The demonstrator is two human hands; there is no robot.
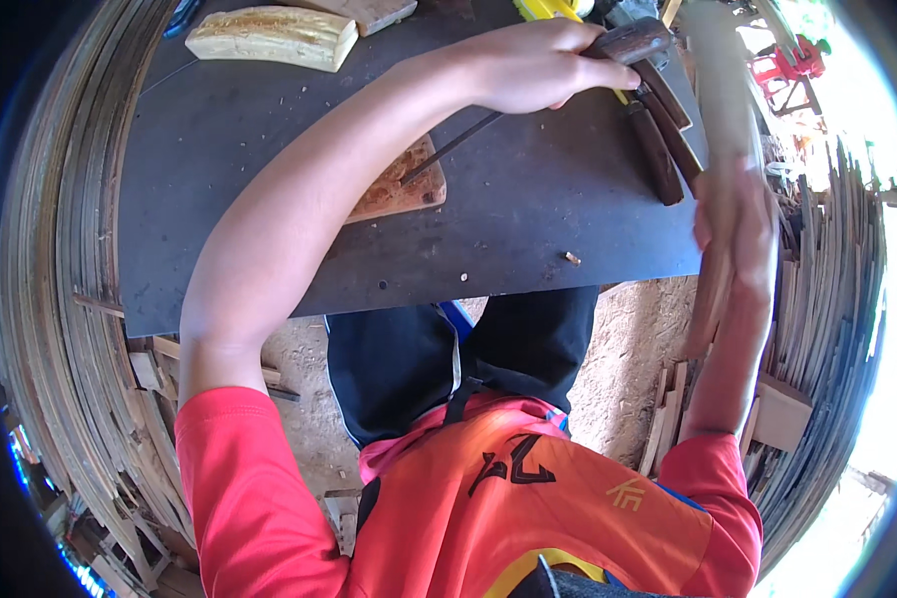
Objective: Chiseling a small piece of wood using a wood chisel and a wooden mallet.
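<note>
My left hand [538,65] reaches across the dark metal table [528,209] to its far right. Its fingers are closed around a thin metal rod tool [448,148] that slants down toward a carved brown wooden block [414,189]. The fingertips rest against the dark head of a hammer [636,42], whose brown handle lies beside another dark wooden handle [658,149]. My right hand [746,219] is at the table's right edge, gripping a long pale wooden strip [720,100] held upright and blurred.
A pale curved wood piece [274,36] lies at the table's far left, with a yellow object [543,8] at the far edge. A small wood chip [572,258] sits near the front edge. Stacked wooden slats [65,299] line both sides. A red stool [782,65] stands beyond.
</note>
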